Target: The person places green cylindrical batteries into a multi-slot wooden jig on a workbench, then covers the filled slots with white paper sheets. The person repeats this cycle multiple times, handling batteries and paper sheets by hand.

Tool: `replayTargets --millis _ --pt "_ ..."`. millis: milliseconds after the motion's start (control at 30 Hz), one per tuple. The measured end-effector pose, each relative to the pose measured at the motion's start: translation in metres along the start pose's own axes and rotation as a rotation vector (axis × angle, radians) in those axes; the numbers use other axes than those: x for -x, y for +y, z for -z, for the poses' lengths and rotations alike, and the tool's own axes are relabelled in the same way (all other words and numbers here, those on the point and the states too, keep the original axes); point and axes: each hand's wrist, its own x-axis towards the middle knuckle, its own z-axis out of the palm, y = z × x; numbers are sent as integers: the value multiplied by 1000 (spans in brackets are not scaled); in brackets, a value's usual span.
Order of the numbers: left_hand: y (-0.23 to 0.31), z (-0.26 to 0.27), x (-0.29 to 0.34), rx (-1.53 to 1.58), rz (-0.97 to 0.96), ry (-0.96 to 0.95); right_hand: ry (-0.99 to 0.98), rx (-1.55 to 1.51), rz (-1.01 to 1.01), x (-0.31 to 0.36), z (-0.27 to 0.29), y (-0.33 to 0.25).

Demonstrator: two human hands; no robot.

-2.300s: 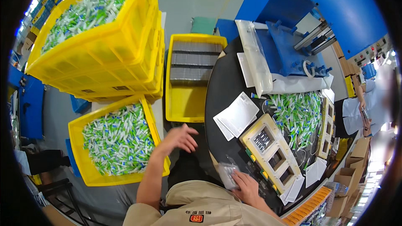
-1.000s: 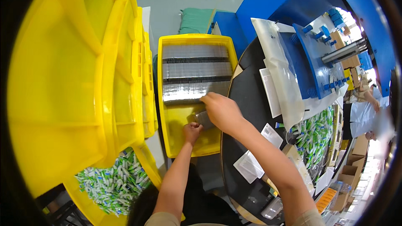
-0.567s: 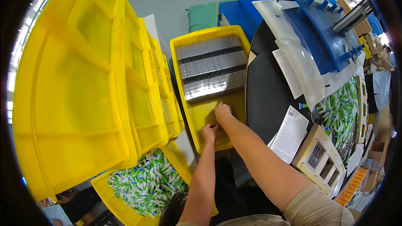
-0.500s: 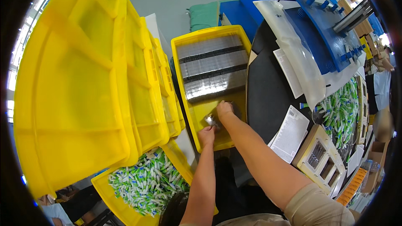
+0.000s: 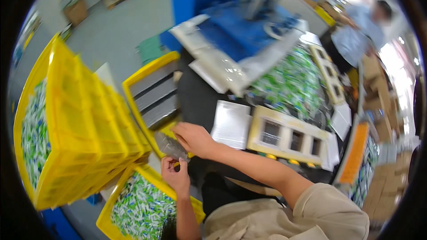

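Packet of clear greyish plastic pinched in left grip, over near end of rectangular yellow plastic crate. Right grip at packet's right side, fingers bent; cannot tell whether grasping it. Long grey rows fill crate's far part. Black curved-edge bench to right.

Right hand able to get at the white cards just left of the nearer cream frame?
Likely yes: the right hand is just left of the white cards, with nothing visible in between, though it seems busy at the clear pack.
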Motion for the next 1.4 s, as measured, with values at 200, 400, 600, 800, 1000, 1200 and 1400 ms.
replayTargets --millis 200,400,600,800,1000,1200,1400 --pt "67 -61 102 -197 -535 -987 446 526 -377 286 197 -78" --pt "38 -89 150 -603 -1135 -1463 246 601 -493 407 187 -106" --pt "1 -87 157 -871 -1240 -1499 232 683 -354 414 153 -49" --pt "-8 -121 155 -818 -1216 -1599 217 463 -517 452 178 -54" --pt "5 -148 139 -799 -865 -1835 -75 48 -724 432 216 -24" --pt "8 -165 130 -897 -764 -2006 -67 63 -759 434 220 -21" --pt "9 -176 123 -859 -670 -2084 -190 -63 -752 432 225 -8"
